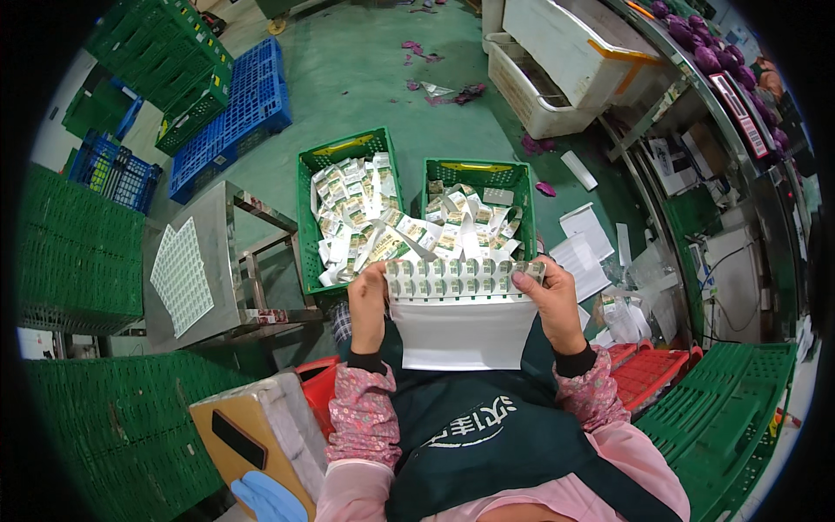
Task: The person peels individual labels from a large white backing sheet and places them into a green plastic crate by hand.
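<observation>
A sheet of round stickers (462, 333) is stretched between my two hands above my lap, its top rows folded over so the printed side shows and the plain white back hangs below. My left hand (368, 300) grips its left top corner. At the right top corner my right hand (553, 297) pinches it, thumb on the printed rows. Just beyond, a green plastic crate (304, 215) holds a heap of printed label strips, and a second green crate (530, 196) beside it holds more of them. Some strips drape across both rims.
More sticker sheets (182, 277) lie on a steel table (228, 261) at the left. A smartphone (239, 438) and blue gloves (269, 497) rest on a box. Stacked green crates (78, 248) stand left; white sheets (580, 261) litter the floor right, near a steel bench with red cabbages (708, 60).
</observation>
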Demonstrator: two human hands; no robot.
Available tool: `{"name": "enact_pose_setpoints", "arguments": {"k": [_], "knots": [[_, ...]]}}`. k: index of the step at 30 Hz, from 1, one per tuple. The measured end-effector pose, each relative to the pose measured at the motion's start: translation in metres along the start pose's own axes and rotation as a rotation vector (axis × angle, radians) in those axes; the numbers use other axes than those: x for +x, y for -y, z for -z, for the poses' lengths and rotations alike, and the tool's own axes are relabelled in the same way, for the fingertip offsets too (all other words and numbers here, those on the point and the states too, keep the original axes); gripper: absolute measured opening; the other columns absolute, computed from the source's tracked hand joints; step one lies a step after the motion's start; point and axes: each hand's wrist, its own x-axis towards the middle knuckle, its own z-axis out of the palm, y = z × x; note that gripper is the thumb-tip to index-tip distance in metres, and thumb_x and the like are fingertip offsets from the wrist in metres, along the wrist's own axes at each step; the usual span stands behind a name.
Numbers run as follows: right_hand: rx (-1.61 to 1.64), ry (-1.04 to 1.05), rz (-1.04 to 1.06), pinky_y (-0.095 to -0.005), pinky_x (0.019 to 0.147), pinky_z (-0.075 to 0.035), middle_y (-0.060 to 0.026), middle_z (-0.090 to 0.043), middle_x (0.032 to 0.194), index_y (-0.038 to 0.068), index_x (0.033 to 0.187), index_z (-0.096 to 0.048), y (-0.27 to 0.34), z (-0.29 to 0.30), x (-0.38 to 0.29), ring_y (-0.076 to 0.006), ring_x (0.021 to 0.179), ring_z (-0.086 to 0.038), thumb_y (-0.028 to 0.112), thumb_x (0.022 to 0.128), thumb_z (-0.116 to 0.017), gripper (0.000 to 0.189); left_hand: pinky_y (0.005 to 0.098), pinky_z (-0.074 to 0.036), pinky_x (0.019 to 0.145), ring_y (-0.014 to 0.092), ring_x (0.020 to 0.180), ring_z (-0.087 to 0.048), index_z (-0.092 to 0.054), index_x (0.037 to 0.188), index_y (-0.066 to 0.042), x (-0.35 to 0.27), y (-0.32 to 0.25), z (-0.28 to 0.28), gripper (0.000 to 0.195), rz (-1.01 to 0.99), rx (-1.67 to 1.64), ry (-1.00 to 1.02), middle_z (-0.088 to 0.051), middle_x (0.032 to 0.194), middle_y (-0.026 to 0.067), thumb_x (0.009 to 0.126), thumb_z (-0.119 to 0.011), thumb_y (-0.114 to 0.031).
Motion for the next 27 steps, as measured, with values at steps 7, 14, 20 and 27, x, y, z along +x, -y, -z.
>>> {"name": "enact_pose_setpoints", "arguments": {"k": [7,14,20,27], "knots": [[-0.007,-0.048,0.014,-0.0205,0.072,-0.044,-0.0007,-0.065,0.09,-0.003,0.099,-0.062,-0.022,-0.025,-0.012,-0.0045,0.079,-0.054,0.011,0.088,-0.066,0.018,0.0249,-0.048,0.066,0.014,0.069,-0.061,-0.065,0.083,0.002,0.012,-0.012,0.007,0.085,0.305,-0.177,-0.089,-0.065,0.074,0.008,0.093,-0.019,-0.069],[0.037,-0.108,0.0,-0.0209,0.07,-0.045,-0.0015,-0.066,0.089,-0.003,0.099,-0.062,-0.037,-0.034,-0.027,-0.0044,0.078,-0.054,0.011,0.089,-0.066,0.018,0.0375,-0.043,0.062,0.024,0.057,-0.055,-0.064,0.063,0.002,0.005,-0.014,-0.016,0.079,-0.105,0.523,-0.487,-0.054,0.053,0.0122,0.098,-0.027,-0.058],[-0.213,-0.104,0.078,-0.0203,0.064,-0.044,0.0001,-0.065,0.083,-0.004,0.097,-0.063,-0.045,-0.027,-0.029,-0.0036,0.073,-0.053,0.012,0.088,-0.067,0.019,0.0384,-0.043,0.064,0.027,0.058,-0.056,-0.062,0.059,0.001,0.011,-0.006,-0.001,0.08,0.019,0.556,-0.367,-0.054,0.053,0.0129,0.097,-0.027,-0.061],[0.099,0.056,-0.186,-0.0215,0.067,-0.045,-0.0016,-0.063,0.086,-0.002,0.1,-0.061,-0.048,-0.032,-0.039,-0.0048,0.078,-0.056,0.013,0.087,-0.069,0.021,0.0439,-0.041,0.054,0.032,0.047,-0.052,-0.056,0.052,0.003,0.004,-0.011,-0.009,0.078,-0.072,0.602,-0.597,-0.049,0.045,0.0152,0.098,-0.031,-0.056]]}}
